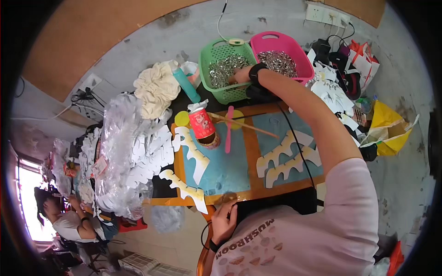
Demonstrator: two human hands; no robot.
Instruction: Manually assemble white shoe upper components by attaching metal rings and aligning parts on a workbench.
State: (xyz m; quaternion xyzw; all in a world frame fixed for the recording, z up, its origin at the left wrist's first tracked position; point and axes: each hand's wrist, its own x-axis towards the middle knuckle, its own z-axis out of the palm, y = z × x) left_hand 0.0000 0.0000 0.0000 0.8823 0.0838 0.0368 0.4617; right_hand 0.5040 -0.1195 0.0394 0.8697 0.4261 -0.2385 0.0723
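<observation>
My right arm stretches across the table, and my right hand (241, 75) dips into a green plastic basket (232, 96) among small shiny metal pieces (223, 69). Its fingers are mostly hidden there. At the table's front edge is my left hand (223, 221), fingers bent together with the thumb close to them; what they hold, if anything, cannot be made out. Curved white card pieces (294, 168) with yellowish scalloped edges lie at the right of the blue mat (230, 172). Similar pieces (189, 191) lie at the left, one overhanging the front edge.
A pink basket (304, 64) of metal pieces adjoins the green one. A red can (200, 123), pink stick (229, 131) and wooden stick (258, 129) stand or lie mid-table. Stacked white cutouts (154, 154) and clear plastic (122, 138) flank the left. Another person (73, 221) sits far left.
</observation>
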